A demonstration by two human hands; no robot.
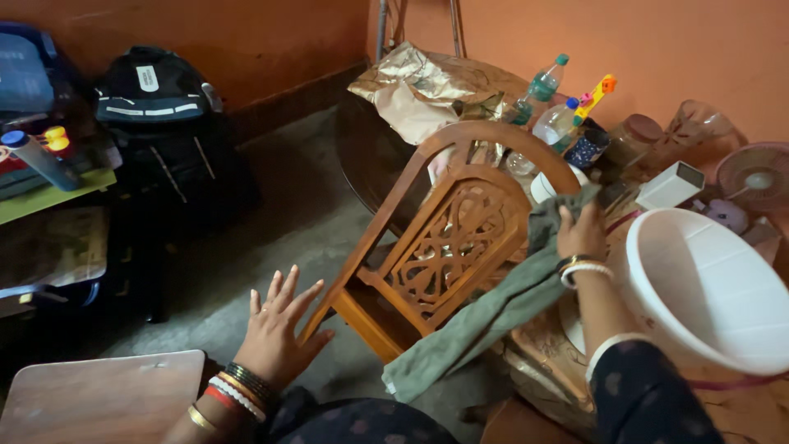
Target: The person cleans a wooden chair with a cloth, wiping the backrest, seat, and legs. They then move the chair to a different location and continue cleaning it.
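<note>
One wooden chair [448, 238] is seen tilted near the centre, its arched back carved with an openwork scroll pattern and its orange-brown frame smooth and glossy. One grey-green cloth [485, 308], soft and crumpled, is draped from the chair's top rail at 2 o'clock down to about 6 o'clock. The cloth is pinched against the rail by the right hand [580, 233], which is closed on it. The left hand [279, 329] is spread wide with fingers fanned, set against the chair's side post at 8 o'clock; nothing is held in it. Bangles are worn on both wrists.

One large white plastic basin [707, 284], round and smooth, is tipped on edge at 3 o'clock. Two clear plastic bottles [549, 107], one green-capped and one blue-capped, are standing on the cluttered worktop [370, 156] at 1 o'clock, beside one sheet of crinkled golden foil [423, 86]. One small pink fan [756, 177] is placed at the far right. One dark backpack [156, 99] is resting on the grey concrete floor [288, 214] at 10 o'clock. A flat wooden board [103, 395] is lying at 7 o'clock.
</note>
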